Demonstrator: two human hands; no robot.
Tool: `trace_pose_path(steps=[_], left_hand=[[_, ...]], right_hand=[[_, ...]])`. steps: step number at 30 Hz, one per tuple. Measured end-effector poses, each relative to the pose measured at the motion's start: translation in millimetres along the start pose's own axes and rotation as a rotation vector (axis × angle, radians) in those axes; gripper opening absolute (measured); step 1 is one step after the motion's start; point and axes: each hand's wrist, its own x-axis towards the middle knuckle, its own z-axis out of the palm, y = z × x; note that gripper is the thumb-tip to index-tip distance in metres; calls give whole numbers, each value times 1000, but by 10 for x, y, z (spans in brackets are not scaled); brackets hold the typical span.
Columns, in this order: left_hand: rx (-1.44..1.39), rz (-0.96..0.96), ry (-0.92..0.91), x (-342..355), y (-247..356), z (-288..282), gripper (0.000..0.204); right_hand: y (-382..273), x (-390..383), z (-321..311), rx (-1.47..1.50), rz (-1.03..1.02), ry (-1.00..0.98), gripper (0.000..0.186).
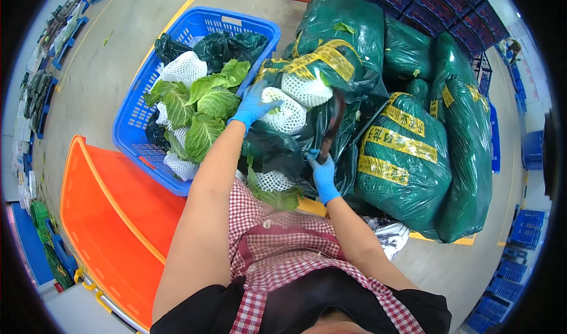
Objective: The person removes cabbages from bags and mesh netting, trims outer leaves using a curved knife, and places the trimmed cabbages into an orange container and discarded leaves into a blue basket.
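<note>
My left hand, in a blue glove, grips the left side of a cabbage in a white foam net, its thumb over the net. Another net-wrapped cabbage lies touching it, at the mouth of a dark green plastic bag. My right hand, also gloved in blue, is closed on the lower end of a dark, curved sickle-like knife. The knife points up and away, slightly blurred, over the torn bag. Below the bag, close to my apron, sits a netted cabbage with loose green leaves.
At left stands a blue plastic basket with leaves, netted cabbages and dark bags. An orange container is nearer me. Full green bags with yellow tape are piled at right. Dark stacked crates stand behind them.
</note>
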Motion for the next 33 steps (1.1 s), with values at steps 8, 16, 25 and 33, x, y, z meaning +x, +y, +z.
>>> trace_pose_path(steps=[8, 16, 25, 33], left_hand=[[-278, -116, -175, -450, 222, -6, 109], [-176, 28, -89, -816, 452, -69, 112], [-350, 329, -31, -1031, 1112, -98, 79], [-310, 0, 254, -1112, 1225, -142, 45]], right_hand=[[-477, 803, 388, 81, 13, -130, 40], [-536, 478, 61, 348, 104, 29, 22], [-1511, 147, 242, 439, -17, -170, 20], [-2024, 68, 66, 910, 87, -245, 17]])
